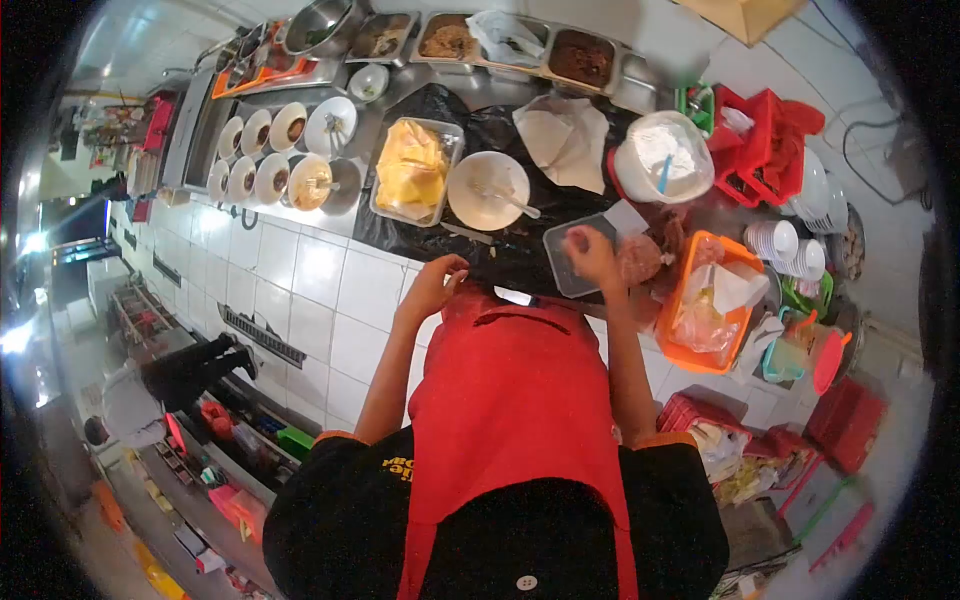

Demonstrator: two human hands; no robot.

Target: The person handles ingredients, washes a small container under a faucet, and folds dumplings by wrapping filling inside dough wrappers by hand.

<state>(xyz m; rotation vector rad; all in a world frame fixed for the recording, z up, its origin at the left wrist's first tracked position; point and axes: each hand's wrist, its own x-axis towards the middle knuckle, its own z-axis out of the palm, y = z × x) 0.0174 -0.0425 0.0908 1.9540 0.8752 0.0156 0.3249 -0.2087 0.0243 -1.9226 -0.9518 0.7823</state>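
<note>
Steel counter (346, 192), partly under black plastic (428, 103), bears two rows of three small bowls (271, 180) and three larger white ones (489, 180). Right hand (594, 257) bunches over one clear container (572, 284) on the plastic, left hand (434, 288) curls near the edge; either's grip I cannot tell. Orange lettering (398, 467): illegible.

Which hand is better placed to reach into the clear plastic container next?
Probably the right hand: it is over the clear plastic container, while the left hand is farther off, to the container's left.

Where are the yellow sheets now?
The yellow sheets are left of centre in the head view, in a clear tray directly left of the large white bowl.
</note>
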